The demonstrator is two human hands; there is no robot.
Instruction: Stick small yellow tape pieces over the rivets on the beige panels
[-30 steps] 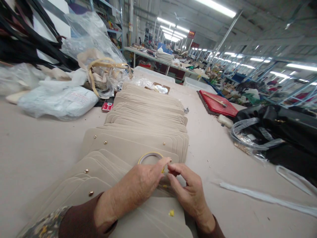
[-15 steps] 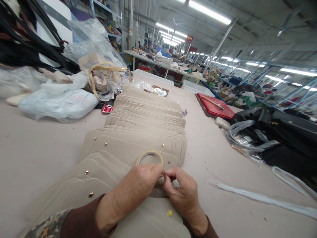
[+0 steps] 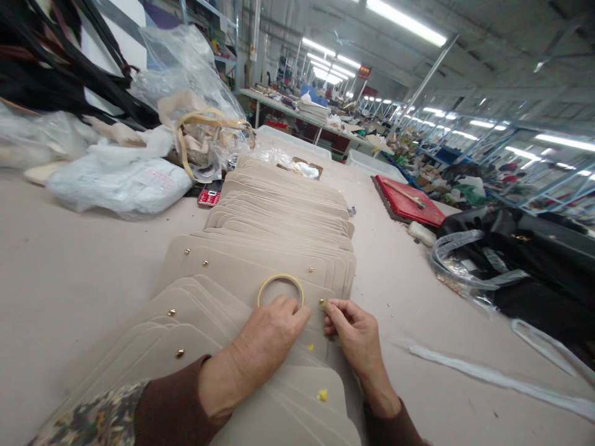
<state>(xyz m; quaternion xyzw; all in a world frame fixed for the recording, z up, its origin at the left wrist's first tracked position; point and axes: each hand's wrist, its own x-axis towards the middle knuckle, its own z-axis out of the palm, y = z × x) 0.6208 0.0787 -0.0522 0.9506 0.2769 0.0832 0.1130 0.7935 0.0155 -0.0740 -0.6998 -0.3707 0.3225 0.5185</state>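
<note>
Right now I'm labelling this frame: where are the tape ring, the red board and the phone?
tape ring (image 3: 263, 290): head view, on its yellow left rim.
red board (image 3: 411, 207): head view, on its bare red face.
phone (image 3: 209, 197): head view, on its red keypad.

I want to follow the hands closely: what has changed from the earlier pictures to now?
The hands parted: the left hand now rests beside the tape ring, and the right hand moved right, fingertips near a gold stud. The row of beige panels lies as before.

Head view, down over table (image 3: 69, 279)
</note>
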